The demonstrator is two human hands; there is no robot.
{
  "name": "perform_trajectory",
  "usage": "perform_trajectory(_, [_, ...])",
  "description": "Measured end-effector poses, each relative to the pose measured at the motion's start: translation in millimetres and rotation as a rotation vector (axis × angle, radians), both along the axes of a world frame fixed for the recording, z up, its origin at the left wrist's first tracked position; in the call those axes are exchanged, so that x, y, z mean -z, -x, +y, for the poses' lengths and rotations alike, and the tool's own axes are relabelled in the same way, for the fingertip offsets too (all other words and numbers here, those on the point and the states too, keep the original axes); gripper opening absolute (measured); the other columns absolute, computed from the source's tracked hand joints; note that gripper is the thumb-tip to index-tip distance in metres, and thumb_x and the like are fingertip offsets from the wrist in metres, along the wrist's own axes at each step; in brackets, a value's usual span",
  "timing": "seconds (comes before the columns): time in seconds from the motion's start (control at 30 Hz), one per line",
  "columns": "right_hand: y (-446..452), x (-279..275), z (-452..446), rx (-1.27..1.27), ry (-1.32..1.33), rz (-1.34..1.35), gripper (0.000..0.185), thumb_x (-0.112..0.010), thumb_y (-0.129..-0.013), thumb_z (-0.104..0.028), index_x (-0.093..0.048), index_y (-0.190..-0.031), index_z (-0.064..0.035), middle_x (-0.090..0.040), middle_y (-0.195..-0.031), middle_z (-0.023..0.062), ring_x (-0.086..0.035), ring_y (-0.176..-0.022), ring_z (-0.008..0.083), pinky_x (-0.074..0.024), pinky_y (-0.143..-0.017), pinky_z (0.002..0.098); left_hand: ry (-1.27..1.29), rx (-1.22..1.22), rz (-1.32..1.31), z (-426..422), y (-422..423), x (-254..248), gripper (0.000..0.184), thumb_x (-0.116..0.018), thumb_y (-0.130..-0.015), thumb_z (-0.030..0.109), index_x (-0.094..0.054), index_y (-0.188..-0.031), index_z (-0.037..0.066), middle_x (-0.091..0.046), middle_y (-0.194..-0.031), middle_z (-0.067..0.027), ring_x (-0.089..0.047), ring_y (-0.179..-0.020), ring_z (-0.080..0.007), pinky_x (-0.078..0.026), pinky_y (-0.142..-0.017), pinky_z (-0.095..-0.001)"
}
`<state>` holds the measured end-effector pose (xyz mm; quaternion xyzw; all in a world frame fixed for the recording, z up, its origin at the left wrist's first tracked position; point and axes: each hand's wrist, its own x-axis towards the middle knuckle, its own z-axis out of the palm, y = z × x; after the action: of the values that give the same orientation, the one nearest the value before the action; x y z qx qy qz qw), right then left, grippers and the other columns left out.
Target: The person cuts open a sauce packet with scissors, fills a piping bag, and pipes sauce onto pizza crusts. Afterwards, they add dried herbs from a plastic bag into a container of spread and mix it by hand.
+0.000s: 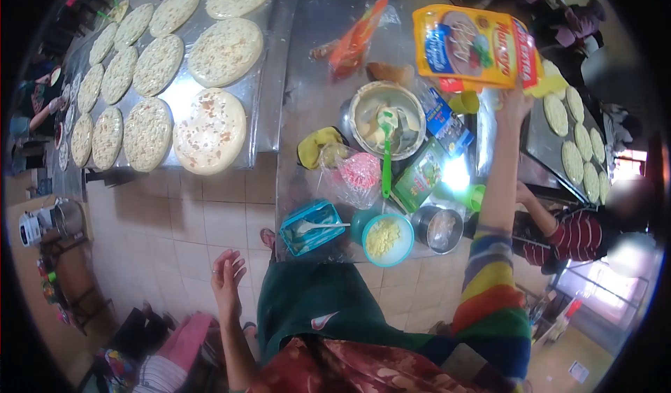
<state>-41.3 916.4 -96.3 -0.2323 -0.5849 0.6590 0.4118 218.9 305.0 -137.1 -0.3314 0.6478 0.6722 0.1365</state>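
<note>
One yellow packet up in my right hand, nothing in my left

From my head camera, my right hand (514, 103) is closed on the lower edge of one yellow packet (465, 47), lifted over the far right part of my table (325, 106); my fingertips are hard to see there. My left hand (228, 277) is empty, its fingers loosely curled apart, near my apron (314, 302) and above the floor tiles.

Below the packet I count two more packets — one blue (449, 124), one green (421, 176). One big bowl (354, 131) holds one green spatula (386, 159). Toward me stand one blue box (290, 243) with one white spoon (323, 225), one tub (370, 252) of yellow bits and one metal pot (423, 226). One clear bag (358, 176) of pink bits lies near the bowl.

Twelve flat rounds (158, 64) sit on the tray to my left — three rows of four. At least seven smaller-looking ones lie on the dark tray (540, 141) to my right, near another person's striped sleeve (583, 233).
</note>
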Motion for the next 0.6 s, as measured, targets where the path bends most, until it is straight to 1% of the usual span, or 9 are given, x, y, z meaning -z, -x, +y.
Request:
perform_trajectory(0.1, [74.3,17.1,-35.9,0.067,0.060,-0.036,0.015,-0.063,-0.086,-0.015,-0.053,-0.095,-0.0094,-0.054,-0.069,0.0027,-0.047,-0.049,0.0095,-0.0314,-0.039,0.0260,0.035,-0.057,-0.021,-9.8,-13.1,3.3,0.040,-0.049,-0.095,0.029,-0.047,-0.123,0.001,-0.056,-0.115,-0.0137,-0.057,-0.100,-0.0209,-0.047,-0.086,-0.0318])
perform_trajectory(0.2, [144.1,69.8,-19.2,0.125,0.065,-0.174,0.018,-0.062,-0.086,-0.022,-0.052,-0.097,-0.0113,-0.054,-0.068,0.0031,-0.042,-0.044,0.0129,-0.0300,-0.038,0.0291,0.086,-0.145,-0.052,-19.1,-35.6,1.0,0.041,-0.048,-0.095,0.030,-0.046,-0.123,0.001,-0.056,-0.115,-0.0136,-0.057,-0.100,-0.0212,-0.047,-0.086,-0.0318])
perform_trajectory(0.27, [167.7,111.3,-4.6,-0.068,0.190,-0.178,0.020,-0.059,-0.087,-0.029,-0.053,-0.096,-0.0129,-0.054,-0.068,0.0038,-0.043,-0.044,0.0156,-0.0310,-0.038,0.0320,0.125,-0.203,-0.084,-28.0,-50.3,2.2,0.041,-0.047,-0.095,0.031,-0.046,-0.124,0.001,-0.056,-0.116,-0.0133,-0.057,-0.101,-0.0213,-0.046,-0.087,-0.0327])
perform_trajectory(0.3, [185.0,146.2,23.1,-0.146,0.276,-0.254,0.020,-0.057,-0.087,-0.032,-0.054,-0.096,-0.0144,-0.053,-0.067,0.0028,-0.045,-0.046,0.0165,-0.0326,-0.040,0.0333,0.131,-0.230,-0.113,-34.3,-59.4,5.3,0.041,-0.048,-0.095,0.031,-0.046,-0.124,0.002,-0.055,-0.118,-0.0130,-0.056,-0.103,-0.0214,-0.046,-0.087,-0.0327])
perform_trajectory(0.37, [196.0,193.8,51.1,-0.286,0.363,-0.459,0.017,-0.054,-0.089,-0.029,-0.054,-0.098,-0.0142,-0.057,-0.072,0.0039,-0.048,-0.051,0.0160,-0.0341,-0.041,0.0324,0.128,-0.276,-0.179,-47.5,-83.1,15.5,0.040,-0.049,-0.095,0.032,-0.046,-0.125,0.005,-0.054,-0.120,-0.0123,-0.056,-0.105,-0.0215,-0.046,-0.086,-0.0329])
perform_trajectory(0.43, [185.2,190.7,21.1,-0.222,0.283,-0.511,0.021,-0.049,-0.091,-0.029,-0.054,-0.102,-0.0118,-0.062,-0.087,0.0062,-0.050,-0.057,0.0147,-0.0367,-0.043,0.0317,0.115,-0.352,-0.208,-60.8,-112.5,38.1,0.038,-0.048,-0.095,0.031,-0.046,-0.124,0.006,-0.055,-0.119,-0.0115,-0.056,-0.102,-0.0197,-0.046,-0.085,-0.0321])
perform_trajectory(0.5, [164.6,176.3,10.0,-0.295,0.202,-0.617,0.031,-0.046,-0.092,-0.030,-0.053,-0.113,-0.0084,-0.062,-0.106,0.0083,-0.052,-0.064,0.0143,-0.0397,-0.046,0.0280,0.097,-0.414,-0.233,-70.7,-142.2,63.2,0.037,-0.048,-0.096,0.030,-0.047,-0.124,0.006,-0.056,-0.118,-0.0106,-0.057,-0.099,-0.0184,-0.046,-0.083,-0.0311])
perform_trajectory(0.53, [150.8,177.9,23.5,-0.488,-0.049,-0.625,0.035,-0.046,-0.092,-0.028,-0.051,-0.119,-0.0068,-0.061,-0.109,0.0091,-0.053,-0.066,0.0143,-0.0404,-0.049,0.0255,0.083,-0.455,-0.244,-74.4,-154.6,74.3,0.034,-0.047,-0.096,0.028,-0.048,-0.123,0.006,-0.056,-0.116,-0.0085,-0.057,-0.096,-0.0162,-0.046,-0.081,-0.0296])
perform_trajectory(0.6, [109.9,162.3,31.2,-0.645,-0.311,-0.614,0.043,-0.044,-0.093,-0.026,-0.043,-0.130,-0.0027,-0.059,-0.116,0.0121,-0.055,-0.070,0.0136,-0.0404,-0.049,0.0225,0.046,-0.524,-0.274,-79.5,-177.1,94.0,0.033,-0.047,-0.096,0.027,-0.048,-0.122,0.006,-0.056,-0.116,-0.0077,-0.056,-0.096,-0.0155,-0.046,-0.080,-0.0288])
